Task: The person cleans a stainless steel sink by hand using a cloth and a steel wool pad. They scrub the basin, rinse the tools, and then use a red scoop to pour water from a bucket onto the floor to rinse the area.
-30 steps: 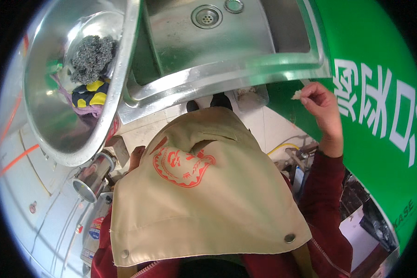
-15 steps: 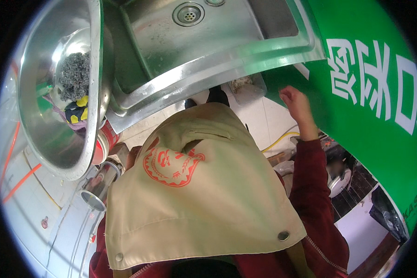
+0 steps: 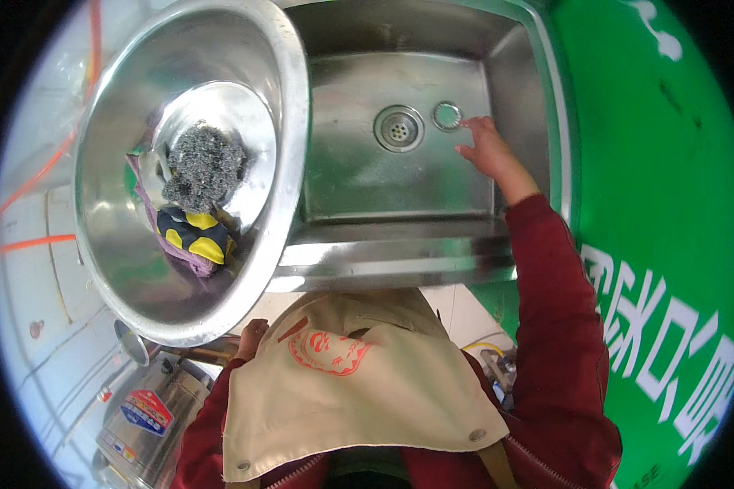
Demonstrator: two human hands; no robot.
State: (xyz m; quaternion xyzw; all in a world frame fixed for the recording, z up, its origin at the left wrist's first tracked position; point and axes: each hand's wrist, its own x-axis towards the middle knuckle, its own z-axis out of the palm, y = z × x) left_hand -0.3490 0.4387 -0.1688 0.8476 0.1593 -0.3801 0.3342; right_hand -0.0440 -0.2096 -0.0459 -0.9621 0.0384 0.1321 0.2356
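My right hand [image 3: 491, 153] reaches into the stainless steel sink [image 3: 538, 122] with its thumb and fingers apart. Its fingertips are at the right edge of a small round metal drain strainer [image 3: 447, 116], and whether they touch it I cannot tell. Left of the strainer lies the drain hole [image 3: 399, 129] with its perforated plate. Low beside my apron hangs my left hand [image 3: 253, 338], small and dark in the picture, with its fingers hard to make out.
A large steel basin [image 3: 114, 220] sits over the sink's left side. Inside are a steel wool scourer [image 3: 204, 167], a purple cloth [image 3: 144, 196] and a black-and-yellow cloth-like item [image 3: 194, 234]. A green surface [image 3: 652, 163] borders the sink's right. A metal box [image 3: 143, 416] stands lower left.
My right hand has moved from beside the sink's front edge forward into the sink, and its fingers have spread. The view has shifted toward the sink. My left hand has come into view.
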